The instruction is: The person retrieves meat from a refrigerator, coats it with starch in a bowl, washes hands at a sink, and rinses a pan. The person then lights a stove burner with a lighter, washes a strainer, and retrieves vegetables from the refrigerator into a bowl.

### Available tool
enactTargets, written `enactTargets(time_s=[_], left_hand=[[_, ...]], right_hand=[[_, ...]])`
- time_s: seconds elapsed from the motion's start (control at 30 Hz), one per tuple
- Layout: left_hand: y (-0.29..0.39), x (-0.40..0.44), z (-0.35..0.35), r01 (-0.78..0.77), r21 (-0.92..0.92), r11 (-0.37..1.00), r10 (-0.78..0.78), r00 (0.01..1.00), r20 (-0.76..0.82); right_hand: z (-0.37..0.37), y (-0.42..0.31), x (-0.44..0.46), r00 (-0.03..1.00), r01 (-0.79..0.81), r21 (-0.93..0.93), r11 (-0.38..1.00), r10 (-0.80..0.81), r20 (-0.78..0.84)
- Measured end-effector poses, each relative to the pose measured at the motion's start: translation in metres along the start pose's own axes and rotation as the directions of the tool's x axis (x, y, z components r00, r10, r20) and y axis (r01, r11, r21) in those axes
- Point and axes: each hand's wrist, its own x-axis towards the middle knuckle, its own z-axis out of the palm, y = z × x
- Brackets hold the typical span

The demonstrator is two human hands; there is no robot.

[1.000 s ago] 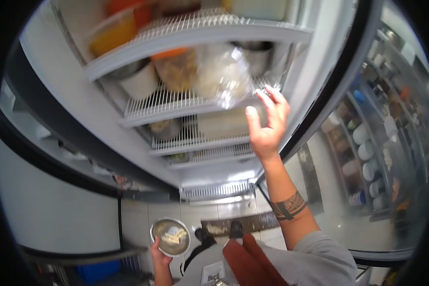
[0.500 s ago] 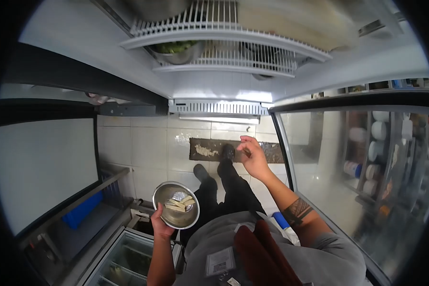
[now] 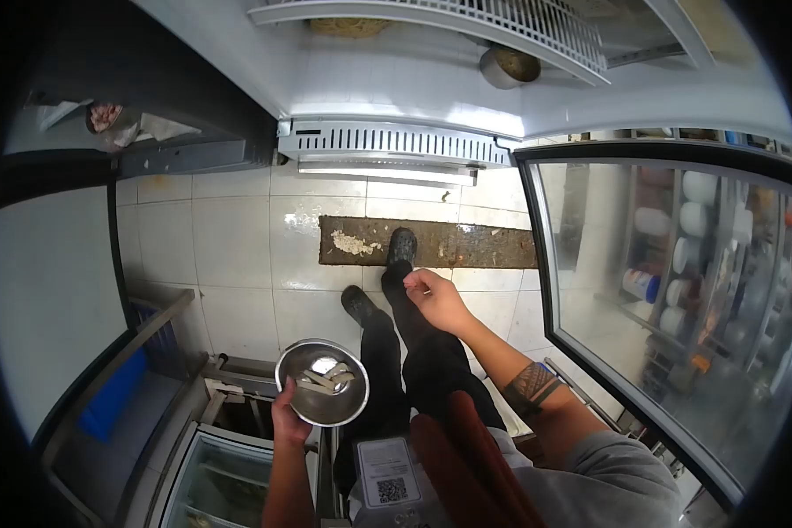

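My left hand (image 3: 290, 415) grips the near left rim of a round steel bowl (image 3: 348, 407), its thumb over the edge. Inside the bowl lie several pale strips (image 3: 326, 378). Over my legs, to the right of the bowl, my right hand (image 3: 433, 297) has its fingers curled in; whether anything is between them is too small to make out. Above it is the open fridge (image 3: 387, 66), where a small metal pot (image 3: 509, 67) sits under a wire shelf (image 3: 502, 22).
The glass fridge door (image 3: 550, 264) stands open on the right. A dirty mat (image 3: 484, 245) lies on the tiled floor under one shoe (image 3: 402, 246). At the lower left are a glass-topped chiller (image 3: 229, 480) and a blue object (image 3: 113, 396). A dark door frame (image 3: 121, 255) stands left.
The view has tilted down from the fridge shelves to the floor. My right hand has come away from the shelves to above my legs, its fingers now curled. The bowl stays in my left hand.
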Motion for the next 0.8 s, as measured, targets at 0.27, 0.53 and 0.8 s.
enactTargets(time_s=[0.27,0.53,0.8], left_hand=[[-0.009,-0.014,-0.029,0.022,-0.019,1.0,-0.021,0.999,0.044],[0.023,-0.062,-0.007,-0.099,-0.01,0.995,0.1,0.991,0.09],[0.022,-0.028,-0.047,-0.176,-0.074,0.982,0.186,0.97,0.159]], right_hand=[[0.033,-0.01,-0.027,0.995,0.062,-0.105,0.993,-0.053,0.085],[-0.001,-0.048,-0.069,0.977,0.161,-0.298,0.941,-0.109,0.183],[-0.088,0.162,-0.102,0.906,-0.399,-0.436,0.807,0.42,-0.051]])
